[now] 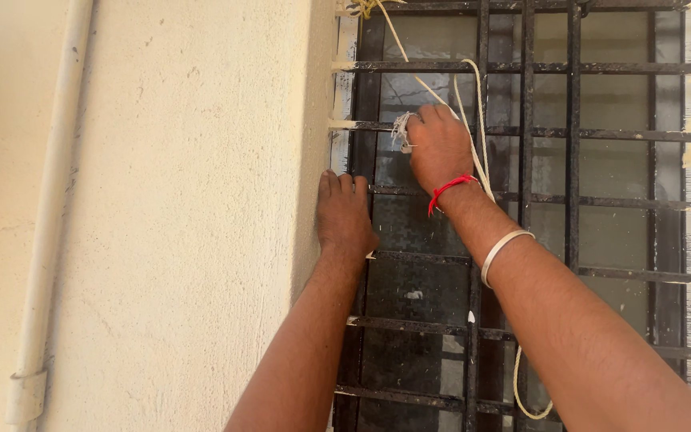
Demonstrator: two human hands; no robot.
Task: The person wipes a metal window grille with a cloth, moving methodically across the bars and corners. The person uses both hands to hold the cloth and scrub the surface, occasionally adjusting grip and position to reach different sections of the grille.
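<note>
The right hand (439, 148) is closed in a grip on a frayed white knot (402, 132) of cord (473, 120), pressed against a horizontal bar of the window grille (573, 136). The knot sits at the hand's left edge, on the second crossbar from the top, just right of the wall's corner. The left hand (344, 214) has no grip on anything I can see — its fingers lie flat and together over the corner where the wall (185, 200) meets the grille's frame, fingertips touching the plaster edge.

Two hands, two forearms. One red thread (449, 190) circles the right wrist; one pale loop of cord (504, 248) rings the right forearm lower down. The cord itself shows as about three strands: one runs up and left from the hand to the grille's top corner, two more arch over a higher bar and drop past the wrist. One further curl of it hangs at the bottom, behind the right forearm.

The grille is dark, rusted metal — roughly seven crossbars in view and about five uprights, with patterned glass behind. The right forearm covers much of the lower middle bars, and the hand hides how the knot is fastened to the bar.

To the left, the cream wall is rough and bare save for one pale pipe (57, 184) running down it, held near the bottom by one clip (25, 396).
</note>
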